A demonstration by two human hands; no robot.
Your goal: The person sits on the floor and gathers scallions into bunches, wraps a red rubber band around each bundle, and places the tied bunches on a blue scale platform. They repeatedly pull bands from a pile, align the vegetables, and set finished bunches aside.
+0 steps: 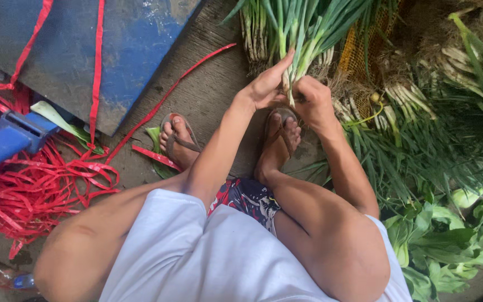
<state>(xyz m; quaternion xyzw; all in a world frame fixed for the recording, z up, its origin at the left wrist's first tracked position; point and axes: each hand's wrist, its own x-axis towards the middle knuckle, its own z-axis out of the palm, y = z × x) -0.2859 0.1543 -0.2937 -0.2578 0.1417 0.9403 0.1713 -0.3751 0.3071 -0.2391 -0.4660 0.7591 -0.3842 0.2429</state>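
Head view: two hands, left hand (266, 86) and right hand (314, 103), each grip holding one scallion bunch (303, 39).

Camera: one, worn on my head; no second view shared any part of the scene.
Direction: it looked almost straight down over my lap and knees to the concrete floor (208, 95).
Nearness: close; my thighs and white shirt (197, 263) filled the lower frame.
Centre: my left hand (266, 86) and right hand (311, 100) met at a bunch of spring onions (303, 33), just above my sandalled feet.
Left edge: a blue board (85, 50) and red strapping (29, 184).
Right edge: heaped greens (448, 240).
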